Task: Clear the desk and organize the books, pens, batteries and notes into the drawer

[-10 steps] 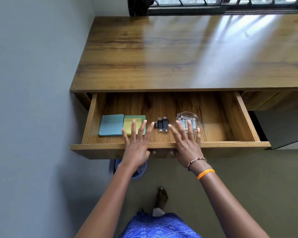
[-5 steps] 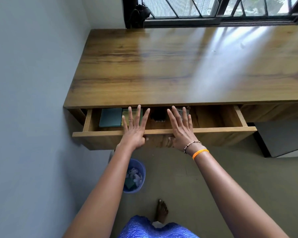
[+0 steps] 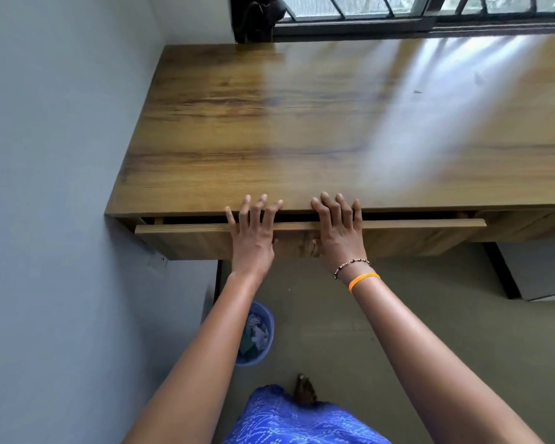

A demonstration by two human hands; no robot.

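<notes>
The wooden drawer point(image 3: 189, 240) under the desk top point(image 3: 302, 129) is pushed almost fully in, with only a narrow dark gap showing above its front panel. My left hand point(image 3: 252, 233) lies flat against the drawer front left of centre, fingers spread and tips reaching the desk edge. My right hand point(image 3: 340, 230) presses flat beside it on the right, with a bead bracelet and an orange band on the wrist. Neither hand holds anything. The notes and batteries inside the drawer are hidden.
A grey wall point(image 3: 52, 187) runs along the desk's left side. A blue waste bin point(image 3: 258, 334) with crumpled paper stands on the floor below the desk. A barred window point(image 3: 398, 11) is behind the desk. A grey cabinet point(image 3: 542, 270) sits under the right side.
The drawer slid in from wide open to nearly shut under both flat hands. The notes, black items and battery dish inside went out of sight. The view shifted forward over the desk.
</notes>
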